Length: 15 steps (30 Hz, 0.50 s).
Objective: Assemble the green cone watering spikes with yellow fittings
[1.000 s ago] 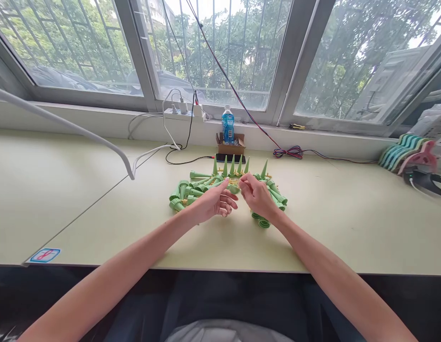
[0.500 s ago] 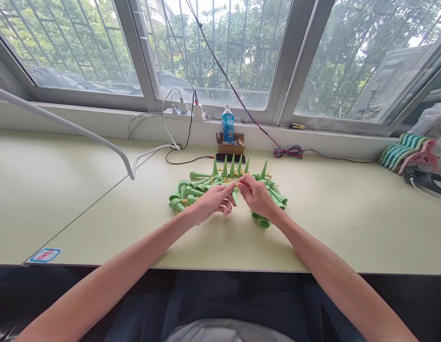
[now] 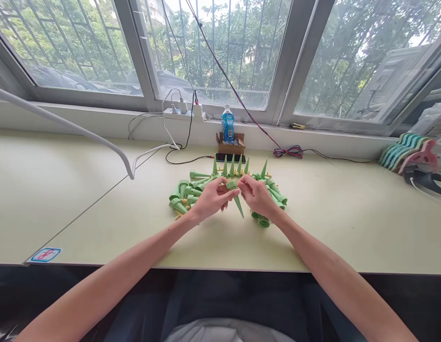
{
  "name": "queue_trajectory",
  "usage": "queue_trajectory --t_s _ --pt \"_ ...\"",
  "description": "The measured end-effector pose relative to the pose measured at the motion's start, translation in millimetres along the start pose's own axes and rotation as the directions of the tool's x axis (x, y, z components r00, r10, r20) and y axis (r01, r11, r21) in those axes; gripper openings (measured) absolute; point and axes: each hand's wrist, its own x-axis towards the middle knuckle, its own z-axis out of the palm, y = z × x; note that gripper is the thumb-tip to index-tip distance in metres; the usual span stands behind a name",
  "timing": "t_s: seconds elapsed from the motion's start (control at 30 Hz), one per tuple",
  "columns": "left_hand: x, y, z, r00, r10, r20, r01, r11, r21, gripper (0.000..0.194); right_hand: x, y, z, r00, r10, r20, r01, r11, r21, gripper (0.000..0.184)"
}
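Between the thumb and fingers of my left hand [image 3: 215,195] is a green plastic watering spike [image 3: 239,206], tilted with its point down and to the right and its ribbed cap up. My right hand [image 3: 255,192] is closed in a pinch right beside that cap; whatever its fingertips hold is hidden. Around both hands lie more green spikes [image 3: 177,205], several with small yellow fittings. Behind the hands, a row of spikes [image 3: 232,165] stands point up. Another pile of spikes [image 3: 277,194] lies partly behind my right hand.
A dark phone [image 3: 230,158] on a cable lies beyond the spikes, in front of a small cardboard box [image 3: 230,148] and a blue bottle [image 3: 228,124]. Coiled wire [image 3: 288,152] and coloured hangers [image 3: 407,153] are to the right. A white tube [image 3: 81,133] crosses the left side.
My left hand has shifted its grip on the spike, which now tilts right with its cap exposed and more of its point showing. My right hand has barely moved.
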Motion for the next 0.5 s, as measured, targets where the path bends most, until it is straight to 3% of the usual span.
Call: queue_trajectory --t_s 0.27,0.5 --pt "-1.8 0.3 2.2 0.992 0.098 -0.074 -0.086 0.985 0.149 0.038 0.6 0.0 1.2 1.000 0.017 0.009 -0.017 1.000 0.018 0.031" --pt "-0.7 4.9 5.1 0.997 0.053 -0.055 -0.049 0.997 0.061 0.042 0.4 -0.5 2.9 0.997 0.050 -0.051 -0.047 0.998 0.050 0.029"
